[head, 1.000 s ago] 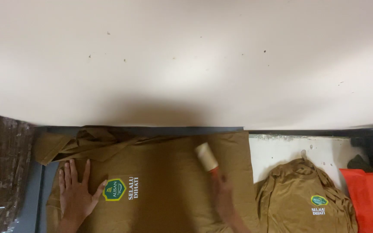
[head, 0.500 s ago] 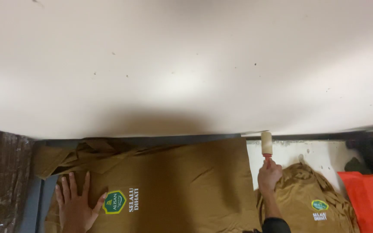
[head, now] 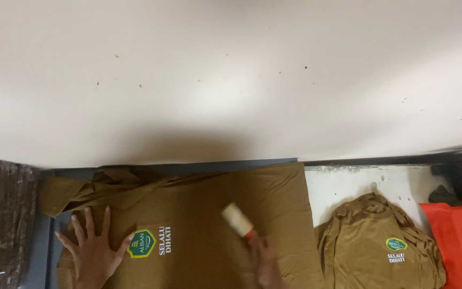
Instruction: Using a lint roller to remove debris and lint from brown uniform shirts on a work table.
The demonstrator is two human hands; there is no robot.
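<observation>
A brown shirt (head: 204, 214) with a green badge print lies spread flat on a grey-blue table (head: 44, 235). My left hand (head: 93, 252) presses flat on the shirt beside the badge, fingers spread. My right hand (head: 266, 262) grips the red handle of a lint roller (head: 237, 219), whose pale roll rests on the middle of the shirt, pointing up and left. The image of the roller and hand is blurred.
A pile of folded brown shirts (head: 380, 251) lies to the right on a white surface (head: 348, 184). A red bin (head: 458, 241) stands at the far right. A dark woven object (head: 1, 219) is at the left edge. A pale wall (head: 231, 80) rises behind.
My right hand swung the lint roller from the shirt out to the white surface on the right, then back to the shirt's middle. My left hand stayed pressed down.
</observation>
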